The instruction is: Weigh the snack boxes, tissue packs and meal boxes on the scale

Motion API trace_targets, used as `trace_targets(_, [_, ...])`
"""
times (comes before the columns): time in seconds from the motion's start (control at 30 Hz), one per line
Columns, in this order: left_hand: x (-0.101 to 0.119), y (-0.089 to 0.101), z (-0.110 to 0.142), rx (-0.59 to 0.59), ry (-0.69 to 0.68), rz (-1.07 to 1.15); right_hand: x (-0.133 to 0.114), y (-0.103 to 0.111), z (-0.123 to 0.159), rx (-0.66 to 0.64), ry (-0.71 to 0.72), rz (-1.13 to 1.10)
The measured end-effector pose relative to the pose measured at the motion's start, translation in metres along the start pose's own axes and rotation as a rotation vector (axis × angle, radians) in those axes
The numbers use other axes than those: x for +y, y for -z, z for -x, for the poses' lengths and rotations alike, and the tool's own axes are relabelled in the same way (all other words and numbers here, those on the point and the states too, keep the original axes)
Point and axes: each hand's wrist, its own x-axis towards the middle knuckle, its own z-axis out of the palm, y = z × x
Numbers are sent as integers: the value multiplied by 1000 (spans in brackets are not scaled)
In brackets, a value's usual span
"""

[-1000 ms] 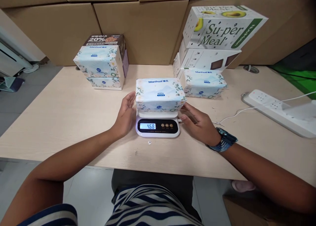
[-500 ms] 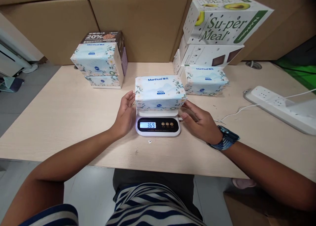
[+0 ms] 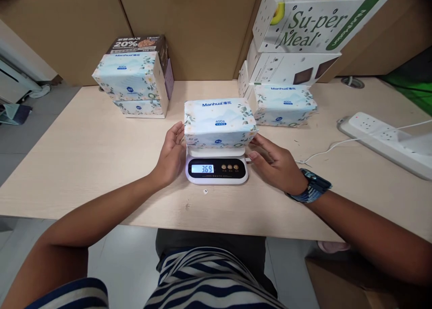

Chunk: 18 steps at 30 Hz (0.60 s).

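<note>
A pack of Manhua tissues (image 3: 220, 122) lies on the white plate of a kitchen scale (image 3: 217, 181) in the middle of the table. The scale's lit display (image 3: 202, 168) reads 369. My left hand (image 3: 169, 158) rests on its edge along the left side of the pack and scale, fingers extended and held loosely. On the other side, my right hand (image 3: 278, 165) lies with its fingers apart, fingertips at the pack's right end. Some of those fingertips are hidden behind the pack, so I cannot tell whether they touch it.
Two tissue packs (image 3: 126, 77) are stacked at the back left, before a brown box (image 3: 158, 42). Another tissue pack (image 3: 285, 106) stands back right, by white boxes topped by a Su-per Meal box (image 3: 313, 25). A power strip (image 3: 384, 138) with a white cable lies right. Cardboard boxes (image 3: 189, 34) wall the back.
The view has shifted slightly, so the boxes at the back sit a little higher in the picture. Both hands and the tissue pack stay in place, and the reading is unchanged.
</note>
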Motion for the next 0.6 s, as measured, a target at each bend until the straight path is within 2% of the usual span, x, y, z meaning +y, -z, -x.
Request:
trace_targets(0.23, [-4,3,-1,-2,-14,70,9,-1,2,17,75,36])
trace_targets(0.6, [0,-1,0,4,-12,76,9,0,0,12,43,21])
